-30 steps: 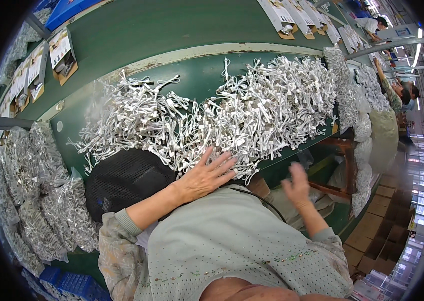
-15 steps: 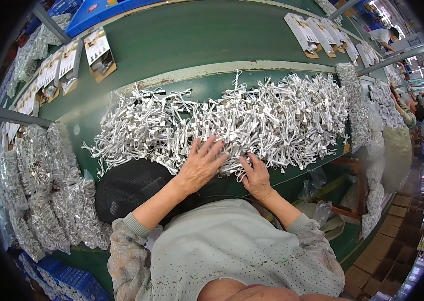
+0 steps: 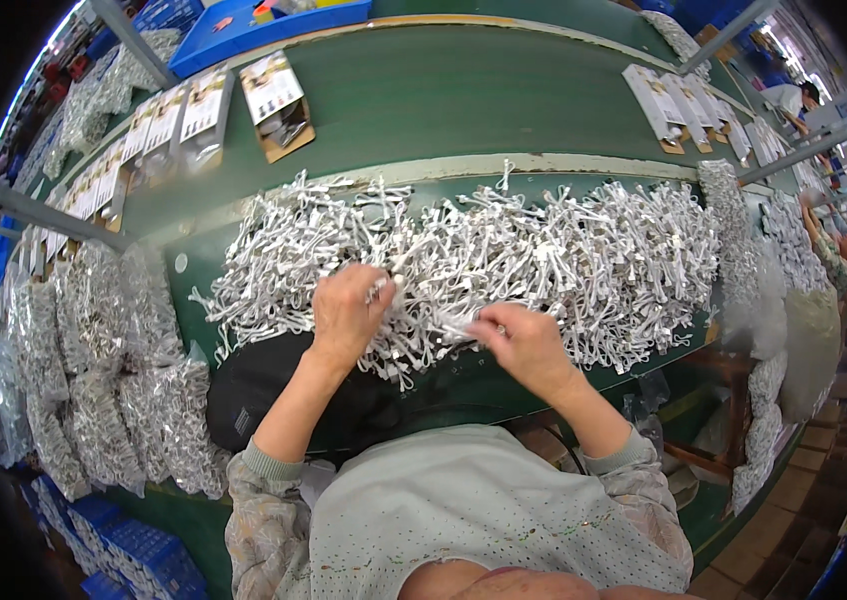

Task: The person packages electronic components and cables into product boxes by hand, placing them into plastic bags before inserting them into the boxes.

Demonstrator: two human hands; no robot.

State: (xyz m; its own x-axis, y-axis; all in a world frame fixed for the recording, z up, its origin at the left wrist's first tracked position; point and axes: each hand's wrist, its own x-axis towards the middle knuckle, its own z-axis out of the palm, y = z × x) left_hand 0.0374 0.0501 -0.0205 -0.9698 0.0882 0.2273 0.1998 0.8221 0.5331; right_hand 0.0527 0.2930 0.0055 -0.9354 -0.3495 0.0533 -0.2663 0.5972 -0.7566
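In the head view, a broad pile of white cables point(image 3: 593, 265) is spread across the middle of the frame on a green work surface point(image 3: 186, 305). The left hand point(image 3: 348, 315) is held at the pile's near edge, just left of centre; its fingers are curled inward beside the cables, and whether one is gripped cannot be told. The right hand point(image 3: 528, 345) is placed right of centre, slightly lower and blurred; its thumb and forefinger are pinched together on the end of a white cable point(image 3: 455, 328).

A black mesh item point(image 3: 258, 390) is partly covered by the left forearm at lower left of centre. Clear plastic bags point(image 3: 98, 330) filled with cables are stacked along the left side, and blue boxes point(image 3: 153, 550) are seen at lower left. Beyond the pile, a green belt point(image 3: 473, 90) is lined with open printed cartons point(image 3: 273, 95), grouped at upper left and upper right. A blue tray point(image 3: 273, 40) is set at upper left. More bundled cables point(image 3: 725, 230) are heaped at right.
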